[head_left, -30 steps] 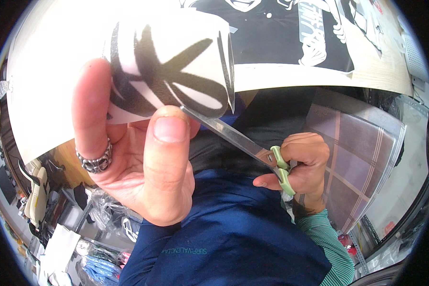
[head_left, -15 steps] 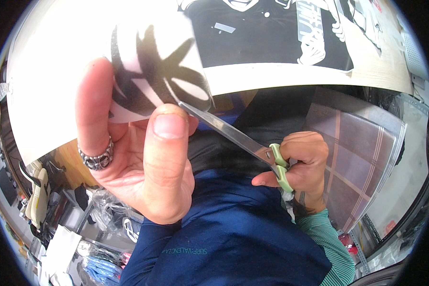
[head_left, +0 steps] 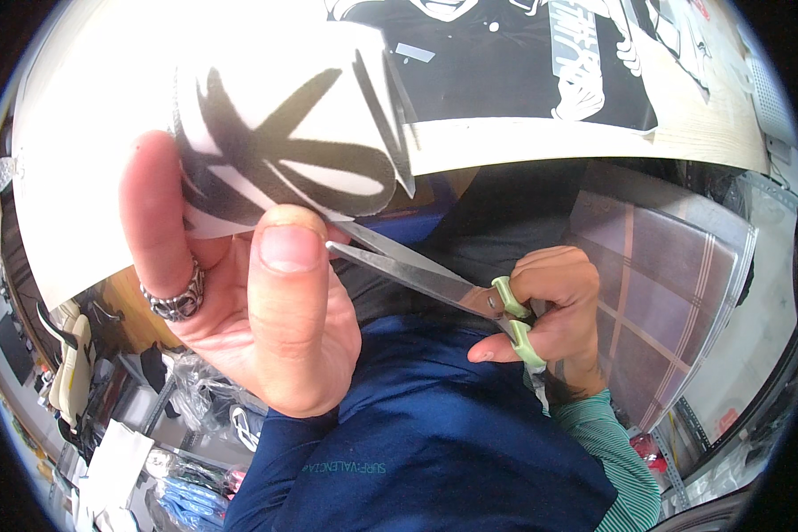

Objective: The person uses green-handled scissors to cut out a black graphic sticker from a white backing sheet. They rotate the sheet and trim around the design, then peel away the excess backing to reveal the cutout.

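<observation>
My left hand, with a metal ring on one finger, pinches a sheet of white film with a black leaf-like print by its lower edge, thumb in front. The sheet curls, and a flap folds back along its right side. In my right hand are scissors with pale green handles, thumb and fingers through the loops. Their blades are parted and point left, tips close to the left thumb. One blade's tip passes behind the sheet's bottom edge; the other lies in front, beside the thumb.
Beyond my hands a pale table carries a black sheet with white figures. At right stands a brown checked panel. Clear plastic bags and blue packets lie low at left, near a cream chair-like object.
The left hand has shifted slightly left and turned the sheet, showing more of its right flap. The scissors' blades have spread from closed to apart, and their tips moved lower.
</observation>
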`<action>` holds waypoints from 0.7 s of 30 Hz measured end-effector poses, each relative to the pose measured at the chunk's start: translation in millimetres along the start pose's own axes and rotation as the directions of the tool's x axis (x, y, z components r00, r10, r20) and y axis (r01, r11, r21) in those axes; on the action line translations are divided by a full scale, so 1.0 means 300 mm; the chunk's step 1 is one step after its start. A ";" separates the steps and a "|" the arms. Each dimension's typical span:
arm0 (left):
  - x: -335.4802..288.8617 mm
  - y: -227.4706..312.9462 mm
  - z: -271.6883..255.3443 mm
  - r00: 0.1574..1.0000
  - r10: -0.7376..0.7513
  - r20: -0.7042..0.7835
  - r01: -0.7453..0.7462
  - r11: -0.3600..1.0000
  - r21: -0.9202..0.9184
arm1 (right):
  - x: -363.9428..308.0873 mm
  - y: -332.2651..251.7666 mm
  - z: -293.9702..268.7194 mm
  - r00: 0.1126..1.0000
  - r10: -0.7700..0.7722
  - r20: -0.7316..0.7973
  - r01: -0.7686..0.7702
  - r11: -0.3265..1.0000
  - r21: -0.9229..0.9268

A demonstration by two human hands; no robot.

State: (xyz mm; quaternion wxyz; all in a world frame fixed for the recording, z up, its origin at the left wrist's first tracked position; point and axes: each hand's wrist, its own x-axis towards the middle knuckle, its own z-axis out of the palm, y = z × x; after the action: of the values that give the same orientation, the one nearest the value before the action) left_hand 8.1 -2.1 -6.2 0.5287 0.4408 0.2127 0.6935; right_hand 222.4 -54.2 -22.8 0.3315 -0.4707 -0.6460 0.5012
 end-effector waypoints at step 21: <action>-0.016 0.009 0.027 0.999 0.001 -0.043 0.002 0.998 0.064 | -0.007 -0.005 0.043 0.995 -0.053 -0.080 0.049 0.997 -0.054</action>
State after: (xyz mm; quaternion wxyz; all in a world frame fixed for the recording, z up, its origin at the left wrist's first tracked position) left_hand 13.5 -8.7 -1.7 0.5098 0.4427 0.2463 0.6953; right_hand 211.2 -60.6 -24.8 0.3577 -0.4824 -0.6567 0.4562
